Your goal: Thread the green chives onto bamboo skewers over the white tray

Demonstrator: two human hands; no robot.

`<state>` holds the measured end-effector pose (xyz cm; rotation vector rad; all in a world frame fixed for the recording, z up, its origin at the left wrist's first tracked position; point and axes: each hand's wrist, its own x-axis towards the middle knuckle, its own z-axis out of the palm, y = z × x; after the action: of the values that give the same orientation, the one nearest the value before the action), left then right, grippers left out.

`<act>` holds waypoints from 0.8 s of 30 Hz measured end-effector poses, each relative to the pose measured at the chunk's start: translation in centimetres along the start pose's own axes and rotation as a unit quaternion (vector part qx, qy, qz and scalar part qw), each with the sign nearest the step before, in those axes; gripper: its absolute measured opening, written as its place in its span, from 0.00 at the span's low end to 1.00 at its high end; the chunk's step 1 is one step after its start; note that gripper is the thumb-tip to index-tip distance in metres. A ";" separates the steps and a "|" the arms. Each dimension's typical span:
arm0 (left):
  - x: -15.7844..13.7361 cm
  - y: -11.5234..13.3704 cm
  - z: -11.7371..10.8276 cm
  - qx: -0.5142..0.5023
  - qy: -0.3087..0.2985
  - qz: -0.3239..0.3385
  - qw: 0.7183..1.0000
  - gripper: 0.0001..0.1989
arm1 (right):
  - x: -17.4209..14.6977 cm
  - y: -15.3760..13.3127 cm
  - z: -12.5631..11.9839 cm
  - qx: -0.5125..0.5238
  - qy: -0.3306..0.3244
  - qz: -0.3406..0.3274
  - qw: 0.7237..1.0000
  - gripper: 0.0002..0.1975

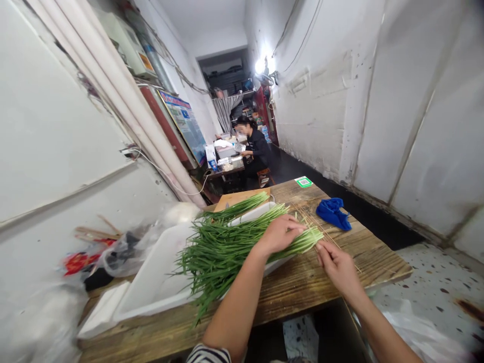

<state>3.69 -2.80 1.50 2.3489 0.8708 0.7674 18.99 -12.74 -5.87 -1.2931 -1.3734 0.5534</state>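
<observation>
A thick bunch of garlic chives (223,252) lies across a white plastic tray (151,287), green leaves to the left and pale stem ends to the right. My left hand (280,234) rests over the stems from above, its fingers closed on some of them. At the cut ends, my right hand (335,259) has thumb and fingers pinched together; whatever is between them is too small to make out. Several thin bamboo skewers (350,259) lie on the wooden table beside and behind my right hand. A smaller bunch of chives (242,205) lies farther back.
A blue cloth (335,213) lies at the table's right. Behind the chives is a wooden board (227,199). A QR-code card (303,182) is at the far edge. Plastic bags (124,252) crowd the left. A seated person (257,146) works at another table beyond.
</observation>
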 end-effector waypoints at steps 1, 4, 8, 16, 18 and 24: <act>0.2 -0.3 -0.9 0.022 0.023 -0.008 0.999 0.13 | -0.2 0.2 0.0 0.004 0.003 -0.001 1.000 0.18; 1.1 -1.8 -3.0 0.116 0.079 -0.061 0.988 0.13 | -0.8 0.7 0.1 0.018 0.016 0.001 1.000 0.15; 2.1 -4.2 -2.6 0.191 -0.051 -0.092 0.976 0.09 | -1.1 1.3 0.3 0.028 0.026 0.013 0.999 0.13; 0.8 -4.9 -1.3 0.141 -0.080 -0.012 0.987 0.12 | -2.4 1.2 -0.3 0.043 0.013 0.027 0.999 0.16; 0.4 -4.6 -1.8 0.141 -0.125 0.032 0.982 0.16 | -2.8 1.2 -0.4 0.040 0.009 0.032 0.999 0.17; 0.3 -4.5 -2.9 0.129 -0.166 0.042 0.977 0.16 | -2.9 1.0 -0.5 0.037 0.008 0.044 0.998 0.16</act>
<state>0.11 1.16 0.85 2.6525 0.7654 0.2883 19.24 -15.19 -7.71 -1.2995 -1.2767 0.6473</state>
